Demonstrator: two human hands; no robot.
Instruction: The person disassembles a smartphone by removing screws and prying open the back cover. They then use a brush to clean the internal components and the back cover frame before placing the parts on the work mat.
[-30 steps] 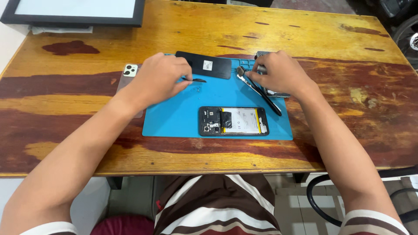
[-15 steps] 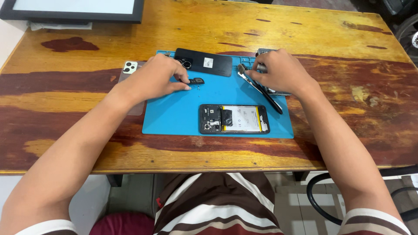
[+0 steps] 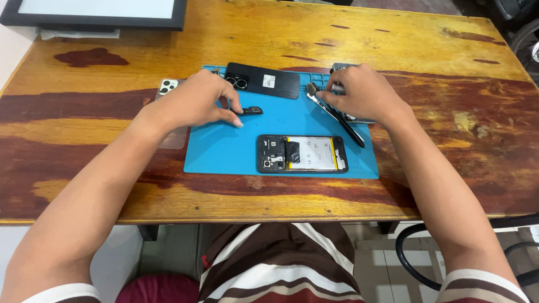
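An opened phone [image 3: 302, 153] lies face down on a blue work mat [image 3: 224, 151], its battery and boards exposed. Its black back cover [image 3: 264, 81] rests at the mat's far edge. My left hand [image 3: 196, 101] lies on the mat, its fingertips on a small black part [image 3: 252, 110]. My right hand [image 3: 362, 92] is at the mat's far right corner, fingers closed around a small dark tool or part. Black tweezers [image 3: 337, 116] lie slanted under that hand.
A second phone [image 3: 168, 87] lies on the wooden table left of the mat, mostly hidden by my left hand. A dark-framed white board [image 3: 95, 12] stands at the far left. A black cable loop [image 3: 415, 258] hangs below the near table edge.
My left hand has slid the small black part a little to the right on the mat. My right hand stays at the far right corner.
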